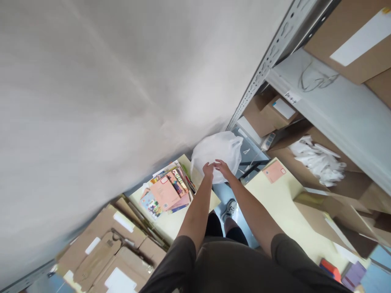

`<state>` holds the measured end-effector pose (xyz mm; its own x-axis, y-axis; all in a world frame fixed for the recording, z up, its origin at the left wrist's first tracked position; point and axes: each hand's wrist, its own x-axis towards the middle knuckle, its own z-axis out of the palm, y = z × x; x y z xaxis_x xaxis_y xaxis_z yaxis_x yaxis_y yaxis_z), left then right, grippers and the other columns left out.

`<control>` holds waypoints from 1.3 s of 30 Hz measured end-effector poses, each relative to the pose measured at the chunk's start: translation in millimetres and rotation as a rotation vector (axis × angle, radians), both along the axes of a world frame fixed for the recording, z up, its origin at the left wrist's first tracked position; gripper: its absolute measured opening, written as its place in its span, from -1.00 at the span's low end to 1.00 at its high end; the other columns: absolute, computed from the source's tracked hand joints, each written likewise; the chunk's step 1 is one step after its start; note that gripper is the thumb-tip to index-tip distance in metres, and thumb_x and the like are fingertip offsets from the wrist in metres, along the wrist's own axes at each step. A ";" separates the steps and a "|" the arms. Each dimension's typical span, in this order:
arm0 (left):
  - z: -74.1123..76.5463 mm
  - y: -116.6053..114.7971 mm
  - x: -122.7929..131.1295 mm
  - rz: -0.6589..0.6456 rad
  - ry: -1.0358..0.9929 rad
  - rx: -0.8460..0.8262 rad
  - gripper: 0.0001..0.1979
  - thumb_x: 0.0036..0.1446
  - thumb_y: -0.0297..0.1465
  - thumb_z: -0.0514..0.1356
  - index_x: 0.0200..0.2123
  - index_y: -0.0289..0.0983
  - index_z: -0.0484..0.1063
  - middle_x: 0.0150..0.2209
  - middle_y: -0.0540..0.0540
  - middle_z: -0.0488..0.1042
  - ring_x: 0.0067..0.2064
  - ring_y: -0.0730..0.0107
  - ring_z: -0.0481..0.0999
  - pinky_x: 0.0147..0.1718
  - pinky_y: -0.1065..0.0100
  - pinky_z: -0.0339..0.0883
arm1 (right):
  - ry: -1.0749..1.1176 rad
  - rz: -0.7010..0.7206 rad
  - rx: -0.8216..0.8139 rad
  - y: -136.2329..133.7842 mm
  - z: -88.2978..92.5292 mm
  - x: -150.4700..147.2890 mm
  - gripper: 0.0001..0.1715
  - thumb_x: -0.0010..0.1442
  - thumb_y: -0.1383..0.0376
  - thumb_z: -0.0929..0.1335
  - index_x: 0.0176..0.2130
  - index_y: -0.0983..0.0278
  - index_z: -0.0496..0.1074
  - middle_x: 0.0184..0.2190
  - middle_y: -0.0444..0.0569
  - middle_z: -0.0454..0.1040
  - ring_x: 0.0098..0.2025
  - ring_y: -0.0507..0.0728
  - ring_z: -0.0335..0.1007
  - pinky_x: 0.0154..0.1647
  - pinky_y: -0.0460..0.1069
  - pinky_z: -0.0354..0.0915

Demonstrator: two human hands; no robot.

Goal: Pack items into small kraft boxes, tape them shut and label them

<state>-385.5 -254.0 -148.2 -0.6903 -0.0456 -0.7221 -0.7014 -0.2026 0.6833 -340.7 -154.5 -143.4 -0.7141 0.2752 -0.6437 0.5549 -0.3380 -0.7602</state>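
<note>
Your dark short-sleeved shirt [232, 266] lies nearest the camera, filling the bottom centre of the frame. Both forearms extend from it to mid-frame. Your left hand [208, 168] and right hand [221, 167] meet there, fingers curled inward and nearly tip to tip; whether they pinch any film cannot be told.

Beneath them, the white plastic bag [217, 146] sits bulging at centre, between the wall and your body. You probably bring both hands together because film this thin slips from a single grip.

Left of your forearms, a pile of booklets with a salmon-pink cover [164, 193] rests on a cream tabletop [168, 225], apparently stacked for easy reach. Cardboard cartons [122, 256] occupy the lower left. Right of centre, a second cream tabletop [293, 215] bears another salmon-pink booklet [274, 171].

Perforated metal shelving [275, 49] holding cartons occupies the upper right, a pale wall [91, 89] the upper left. Bluish floor [222, 194] shows around your sneaker [230, 208].
</note>
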 end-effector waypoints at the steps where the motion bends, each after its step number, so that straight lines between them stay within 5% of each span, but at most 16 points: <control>1: 12.1 -2.7 1.0 0.015 0.012 -0.010 -0.51 -0.13 -0.36 0.56 -0.10 -0.33 0.57 -0.41 -0.06 0.52 -0.37 0.35 0.51 -0.25 0.27 0.43 | 0.031 -0.050 -0.010 0.9 12.9 6.0 -0.46 0.04 0.22 0.47 0.05 0.18 0.55 -0.17 -0.02 0.71 -0.07 0.19 0.63 0.08 0.12 0.44; 8: 117.1 -27.5 21.7 -0.122 0.282 0.051 -0.58 -0.21 -0.19 0.55 -0.31 -0.29 0.60 -0.53 0.13 0.35 -0.44 0.49 0.36 -0.36 0.41 0.28 | 0.081 -0.177 0.188 8.3 105.0 47.8 -0.44 -0.05 0.10 0.55 -0.02 0.13 0.57 0.01 0.01 0.63 -0.08 0.20 0.56 -0.10 0.08 0.47; 14: 203.5 -33.8 52.9 -0.462 0.417 0.154 -0.59 -0.13 -0.09 0.54 -0.32 -0.26 0.64 -0.43 0.02 0.53 -0.36 0.38 0.48 -0.27 0.35 0.40 | 0.150 -0.309 0.034 8.3 176.7 84.1 -0.26 0.01 -0.03 0.58 0.16 0.04 0.52 0.07 0.00 0.60 0.02 0.25 0.58 -0.17 0.07 0.52; 18: 239.3 -19.3 83.4 -0.707 0.446 0.217 -0.55 -0.16 -0.07 0.56 -0.33 -0.29 0.67 -0.38 -0.07 0.61 -0.31 0.27 0.56 -0.24 0.29 0.46 | 0.315 -0.457 -0.094 18.0 213.2 130.0 -0.19 -0.05 0.04 0.61 0.16 0.13 0.51 -0.15 -0.04 0.69 -0.17 0.25 0.62 -0.23 0.07 0.50; 22: 254.3 11.5 132.2 -0.844 0.467 0.168 -0.52 -0.26 -0.13 0.61 -0.31 -0.32 0.70 -0.37 -0.11 0.64 -0.27 0.17 0.61 -0.22 0.24 0.49 | 0.387 -0.616 -0.028 43.3 235.2 205.9 -0.44 -0.15 0.16 0.63 -0.13 0.22 0.57 -0.29 -0.06 0.70 -0.27 0.23 0.59 -0.23 0.06 0.46; 27: 255.7 56.8 209.7 -0.768 0.392 0.174 -0.44 -0.31 -0.26 0.61 -0.17 -0.33 0.67 -0.27 -0.15 0.68 -0.20 0.13 0.67 -0.17 0.20 0.53 | 0.360 -0.858 0.017 82.1 243.3 327.7 -0.48 -0.18 0.19 0.62 -0.17 0.23 0.59 -0.28 -0.04 0.70 -0.17 0.26 0.61 -0.13 0.11 0.47; 33: 248.5 93.8 279.4 -0.754 0.366 0.176 -0.48 -0.27 -0.34 0.59 -0.16 -0.33 0.65 -0.22 -0.20 0.68 -0.16 0.14 0.68 -0.15 0.22 0.56 | 0.375 -1.101 0.060 104.2 225.0 459.1 -0.56 -0.18 0.24 0.58 -0.23 0.21 0.54 -0.24 -0.01 0.68 -0.09 0.28 0.59 -0.09 0.12 0.48; 39: 235.0 114.1 302.4 -0.742 0.322 0.135 -0.48 -0.19 -0.13 0.56 -0.21 -0.35 0.64 -0.30 -0.20 0.66 -0.27 0.23 0.66 -0.28 0.29 0.54 | 0.414 -1.331 -0.047 103.3 201.7 530.1 -0.74 -0.05 0.18 0.50 -0.32 0.14 0.44 -0.26 -0.03 0.64 -0.10 0.23 0.58 0.00 0.12 0.49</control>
<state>-83.1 -139.9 86.8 -0.6810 0.5777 -0.4501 -0.4587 0.1426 0.8771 189.4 -51.2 58.2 -0.0748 0.8740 -0.4802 -0.4596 -0.4575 -0.7612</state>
